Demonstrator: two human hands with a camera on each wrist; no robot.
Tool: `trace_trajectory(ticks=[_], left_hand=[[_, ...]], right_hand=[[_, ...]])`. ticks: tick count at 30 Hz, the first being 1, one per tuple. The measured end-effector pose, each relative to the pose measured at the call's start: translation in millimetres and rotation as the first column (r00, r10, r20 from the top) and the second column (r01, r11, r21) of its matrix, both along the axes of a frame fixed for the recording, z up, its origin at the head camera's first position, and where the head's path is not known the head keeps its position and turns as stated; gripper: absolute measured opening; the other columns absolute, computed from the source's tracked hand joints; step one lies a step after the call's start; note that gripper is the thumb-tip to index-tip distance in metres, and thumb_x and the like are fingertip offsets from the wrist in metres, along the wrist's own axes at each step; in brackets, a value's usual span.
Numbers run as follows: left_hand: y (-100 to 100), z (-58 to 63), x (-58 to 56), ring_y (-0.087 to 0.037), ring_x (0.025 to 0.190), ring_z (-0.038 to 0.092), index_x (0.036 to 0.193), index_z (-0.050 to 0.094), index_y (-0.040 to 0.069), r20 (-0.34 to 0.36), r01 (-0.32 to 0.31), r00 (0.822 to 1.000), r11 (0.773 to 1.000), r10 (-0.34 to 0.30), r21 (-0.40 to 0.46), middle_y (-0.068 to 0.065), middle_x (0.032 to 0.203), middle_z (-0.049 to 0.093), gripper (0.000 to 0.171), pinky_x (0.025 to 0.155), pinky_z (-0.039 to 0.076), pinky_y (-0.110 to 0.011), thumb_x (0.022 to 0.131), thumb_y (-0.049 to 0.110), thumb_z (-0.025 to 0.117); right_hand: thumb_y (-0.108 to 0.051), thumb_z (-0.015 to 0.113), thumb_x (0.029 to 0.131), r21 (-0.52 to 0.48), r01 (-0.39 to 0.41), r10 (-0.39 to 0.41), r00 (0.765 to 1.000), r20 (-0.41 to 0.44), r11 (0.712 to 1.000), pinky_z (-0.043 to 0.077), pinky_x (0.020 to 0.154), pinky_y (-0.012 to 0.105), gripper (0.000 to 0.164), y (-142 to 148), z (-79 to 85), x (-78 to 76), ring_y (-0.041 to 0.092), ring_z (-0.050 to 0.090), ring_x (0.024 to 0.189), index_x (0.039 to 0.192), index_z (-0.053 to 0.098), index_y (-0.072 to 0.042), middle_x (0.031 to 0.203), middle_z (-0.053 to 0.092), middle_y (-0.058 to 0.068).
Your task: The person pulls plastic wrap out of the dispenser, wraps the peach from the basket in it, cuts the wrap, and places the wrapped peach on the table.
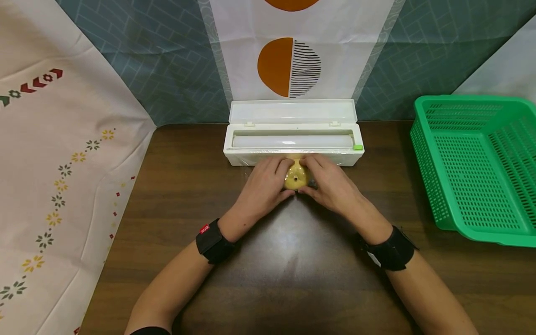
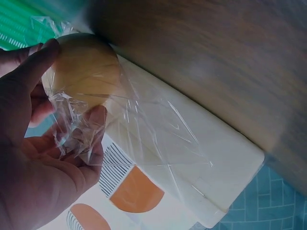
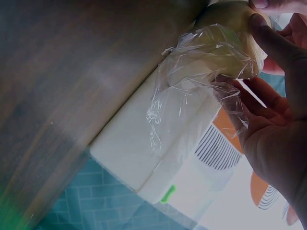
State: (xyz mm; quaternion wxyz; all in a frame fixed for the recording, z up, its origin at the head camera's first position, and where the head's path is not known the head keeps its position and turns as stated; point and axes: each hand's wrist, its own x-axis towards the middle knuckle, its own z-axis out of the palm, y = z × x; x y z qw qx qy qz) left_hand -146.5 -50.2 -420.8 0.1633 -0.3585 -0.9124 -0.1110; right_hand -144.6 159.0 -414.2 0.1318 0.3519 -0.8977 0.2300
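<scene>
Both hands hold a round, smooth yellow fruit (image 1: 296, 177) with a small dark spot at its near end, close in front of a white cling film dispenser (image 1: 294, 157). My left hand (image 1: 268, 182) grips its left side, my right hand (image 1: 328, 182) its right. Clear cling film (image 2: 144, 122) covers part of the fruit and spreads over the dispenser's front in the left wrist view. In the right wrist view, crumpled film (image 3: 180, 91) hangs beside the fruit and bunches at my right fingers. The dispenser's lid (image 1: 293, 111) is raised, showing the film roll (image 1: 293, 141) inside.
A green plastic basket (image 1: 445, 200) stands on the right of the brown wooden table (image 1: 289, 288). A light embroidered cloth (image 1: 79, 204) runs along the left. Behind the dispenser, a patterned cloth (image 1: 167, 74) rises at the table's back edge. A small green tab (image 1: 358, 147) sits at the dispenser's right end.
</scene>
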Motion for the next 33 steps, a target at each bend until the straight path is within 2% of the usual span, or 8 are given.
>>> trace_trajectory(ticks=[13, 18, 22, 33], left_hand=[[-4.1, 0.0, -2.3, -0.026, 0.112, 0.052, 0.126, 0.053, -0.001, 0.047, 0.017, 0.999, 0.997, -0.021, 0.074, -0.012, 0.120, 0.056, 0.075, 0.099, 0.040, -0.040, 0.071, 0.039, 0.085], [-4.3, -1.8, -3.7, -0.026, 0.115, 0.049, 0.129, 0.049, 0.000, 0.067, 0.019, 0.998, 0.998, -0.023, 0.057, -0.012, 0.122, 0.053, 0.084, 0.102, 0.037, -0.040, 0.066, 0.040, 0.088], [-4.2, -3.3, -4.5, -0.026, 0.116, 0.049, 0.130, 0.049, -0.001, 0.072, 0.016, 0.997, 0.999, -0.019, 0.049, -0.012, 0.123, 0.053, 0.081, 0.102, 0.037, -0.040, 0.069, 0.037, 0.087], [-6.2, -4.3, -7.1, -0.024, 0.116, 0.050, 0.130, 0.051, 0.002, 0.109, 0.016, 0.994, 0.990, -0.032, 0.139, -0.011, 0.124, 0.055, 0.079, 0.100, 0.040, -0.038, 0.068, 0.034, 0.088]], right_hand=[[-0.015, 0.086, 0.073, -0.024, 0.000, 0.000, 1.000, 0.024, 1.000, 0.048, 0.088, 0.043, 0.061, -0.4, 0.0, 0.3, 0.029, 0.055, 0.106, 0.120, 0.053, 0.005, 0.115, 0.056, 0.017], [-0.015, 0.086, 0.072, -0.034, 0.001, 0.000, 1.000, 0.028, 0.999, 0.047, 0.090, 0.043, 0.061, -0.3, -0.4, 0.2, 0.029, 0.054, 0.107, 0.120, 0.054, 0.006, 0.115, 0.057, 0.017], [-0.013, 0.086, 0.072, -0.044, 0.000, 0.001, 0.999, 0.032, 0.999, 0.047, 0.090, 0.043, 0.060, -0.6, -0.9, 0.1, 0.029, 0.054, 0.107, 0.120, 0.053, 0.005, 0.114, 0.056, 0.017], [-0.012, 0.084, 0.074, -0.054, 0.017, -0.014, 0.999, 0.048, 0.998, 0.048, 0.089, 0.042, 0.059, -0.5, -1.0, 1.3, 0.028, 0.053, 0.108, 0.121, 0.054, 0.006, 0.120, 0.052, 0.018]])
